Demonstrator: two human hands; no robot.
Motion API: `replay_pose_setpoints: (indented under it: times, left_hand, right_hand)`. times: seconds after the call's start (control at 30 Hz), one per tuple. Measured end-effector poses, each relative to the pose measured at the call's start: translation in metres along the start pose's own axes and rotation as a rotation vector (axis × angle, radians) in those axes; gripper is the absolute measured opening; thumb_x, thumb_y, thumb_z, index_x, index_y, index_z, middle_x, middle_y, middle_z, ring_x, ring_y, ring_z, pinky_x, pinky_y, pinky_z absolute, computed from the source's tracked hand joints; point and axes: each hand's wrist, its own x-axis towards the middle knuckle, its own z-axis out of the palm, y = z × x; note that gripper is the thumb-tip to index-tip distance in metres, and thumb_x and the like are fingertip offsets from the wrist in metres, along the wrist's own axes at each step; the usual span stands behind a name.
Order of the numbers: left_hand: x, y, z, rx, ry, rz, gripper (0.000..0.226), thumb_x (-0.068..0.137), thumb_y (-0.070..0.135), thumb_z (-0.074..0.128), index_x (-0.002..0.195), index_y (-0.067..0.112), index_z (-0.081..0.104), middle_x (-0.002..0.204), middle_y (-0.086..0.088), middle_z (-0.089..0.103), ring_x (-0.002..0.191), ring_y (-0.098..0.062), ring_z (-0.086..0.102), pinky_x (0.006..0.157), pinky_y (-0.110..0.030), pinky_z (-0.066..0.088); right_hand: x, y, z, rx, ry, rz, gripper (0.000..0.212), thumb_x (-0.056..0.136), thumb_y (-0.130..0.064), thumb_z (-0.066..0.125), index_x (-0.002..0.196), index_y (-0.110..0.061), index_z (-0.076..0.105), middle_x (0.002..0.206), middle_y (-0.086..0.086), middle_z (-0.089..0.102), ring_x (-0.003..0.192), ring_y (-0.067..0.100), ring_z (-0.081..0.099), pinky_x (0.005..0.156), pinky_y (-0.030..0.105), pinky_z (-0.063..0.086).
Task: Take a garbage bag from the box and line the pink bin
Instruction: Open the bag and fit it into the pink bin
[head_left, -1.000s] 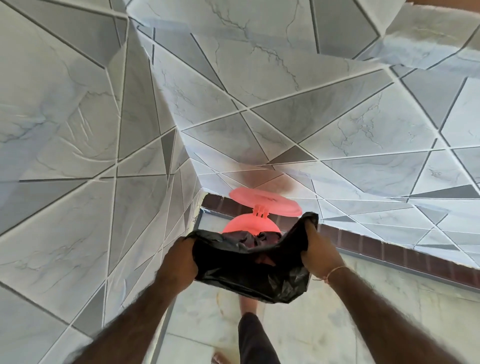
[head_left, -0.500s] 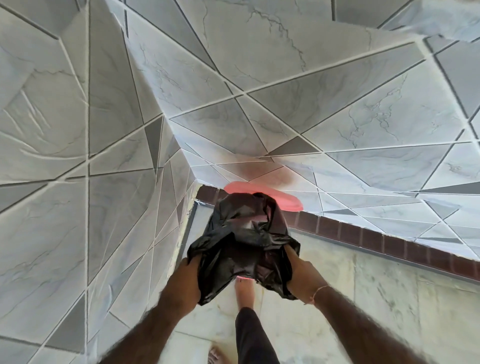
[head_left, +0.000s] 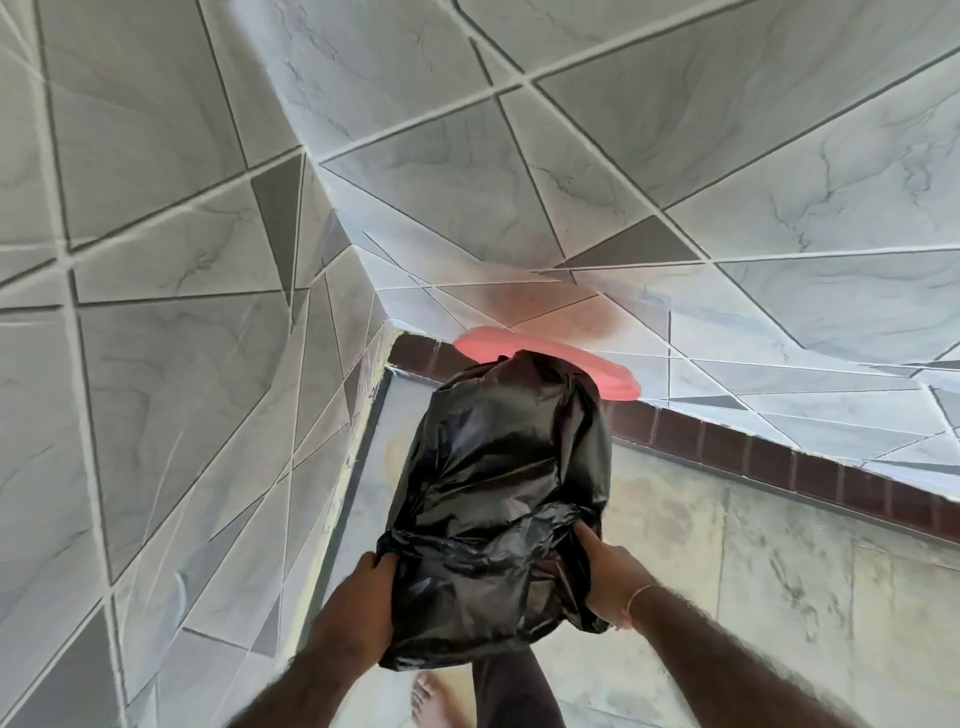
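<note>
Here the black garbage bag (head_left: 498, 483) is gripped by both hands, left hand (head_left: 358, 613) at seven o'clock, right hand (head_left: 613, 577) at five, the pink lid (head_left: 613, 374) just beyond.

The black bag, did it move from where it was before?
Yes. The black bag has spread up and over the bin, now hiding all but the pink lid behind it.

No readable text, label, brand, number or sign anywhere in view; none on the black bag (head_left: 506, 488), none on the wall tiles (head_left: 156, 364).
</note>
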Motion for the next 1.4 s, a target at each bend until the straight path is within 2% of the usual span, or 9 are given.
replay_pose_setpoints:
  times: [0.2,0.37,0.5,0.77,0.9,1.03,1.17,1.27,1.4]
  left_hand:
    - [0.004,-0.008,0.019,0.017,-0.019,-0.015,0.046,0.085,0.023,0.044,0.131,0.026,0.04,0.122,-0.002,0.05,0.106,-0.026,0.061,0.094,-0.04,0.05]
    - [0.009,-0.011,0.022,0.006,-0.012,-0.017,0.048,0.085,0.022,0.051,0.132,0.025,0.039,0.125,-0.003,0.052,0.109,-0.025,0.061,0.097,-0.038,0.05]
    - [0.014,-0.012,0.021,-0.006,-0.001,-0.005,0.054,0.086,0.019,0.051,0.138,0.022,0.036,0.128,-0.006,0.052,0.112,-0.027,0.059,0.1,-0.038,0.048]
    - [0.018,-0.009,0.025,-0.017,0.036,0.015,0.056,0.085,0.013,0.051,0.138,0.021,0.035,0.126,-0.009,0.052,0.111,-0.032,0.06,0.097,-0.042,0.049]
    - [0.022,-0.007,0.024,-0.041,0.081,0.039,0.062,0.085,0.01,0.055,0.14,0.022,0.032,0.125,-0.008,0.05,0.108,-0.033,0.061,0.095,-0.044,0.051]
    - [0.02,-0.005,0.02,-0.044,0.089,0.079,0.069,0.084,0.008,0.053,0.142,0.032,0.024,0.124,-0.008,0.049,0.108,-0.034,0.061,0.093,-0.044,0.052]
    - [0.014,-0.008,0.022,-0.067,0.048,0.166,0.072,0.086,0.01,0.049,0.143,0.043,0.021,0.136,-0.005,0.046,0.119,-0.03,0.056,0.102,-0.042,0.047]
    - [0.006,0.001,0.015,-0.114,0.09,0.253,0.068,0.088,0.003,0.046,0.144,0.037,0.028,0.139,-0.004,0.044,0.123,-0.028,0.053,0.104,-0.038,0.045]
    - [0.022,0.015,-0.005,-0.167,0.257,0.343,0.052,0.084,0.0,0.049,0.126,0.032,0.048,0.119,-0.005,0.052,0.105,-0.029,0.061,0.09,-0.043,0.052]
  right_hand:
    - [0.003,0.014,0.016,0.002,-0.03,0.038,0.09,0.079,-0.009,0.051,0.152,-0.033,0.005,0.126,0.019,0.06,0.109,0.035,0.061,0.078,0.031,0.05]
    - [0.005,0.017,0.017,0.004,-0.009,0.041,0.091,0.079,-0.008,0.051,0.152,-0.034,0.005,0.122,0.019,0.063,0.101,0.035,0.064,0.064,0.029,0.051]
    - [0.006,0.015,0.017,0.031,-0.014,0.031,0.091,0.08,-0.009,0.051,0.151,-0.038,0.002,0.115,0.018,0.064,0.078,0.028,0.06,0.042,0.024,0.047]
    - [0.011,0.015,0.028,0.069,0.032,0.027,0.091,0.078,-0.006,0.05,0.15,-0.039,0.005,0.107,0.02,0.067,0.082,0.034,0.064,0.05,0.03,0.051]
    - [0.013,0.018,0.029,0.108,0.083,0.033,0.09,0.076,-0.004,0.049,0.15,-0.036,0.009,0.103,0.021,0.067,0.072,0.03,0.057,0.044,0.027,0.045]
    - [0.008,0.025,0.034,0.181,0.188,0.015,0.081,0.079,-0.006,0.045,0.147,-0.039,0.016,0.096,0.019,0.067,0.067,0.03,0.058,0.04,0.025,0.043]
    - [-0.004,0.028,0.039,0.327,0.291,-0.02,0.073,0.079,-0.001,0.042,0.143,-0.036,0.031,0.106,0.018,0.067,0.077,0.032,0.065,0.055,0.034,0.056]
    - [-0.016,0.023,0.035,0.405,0.421,-0.095,0.063,0.08,0.004,0.045,0.134,-0.029,0.041,0.106,0.013,0.067,0.081,0.03,0.063,0.065,0.033,0.053]
    - [-0.003,0.014,0.007,0.439,0.655,-0.12,0.041,0.079,0.004,0.047,0.112,-0.02,0.047,0.09,0.009,0.063,0.077,0.032,0.058,0.068,0.033,0.045]
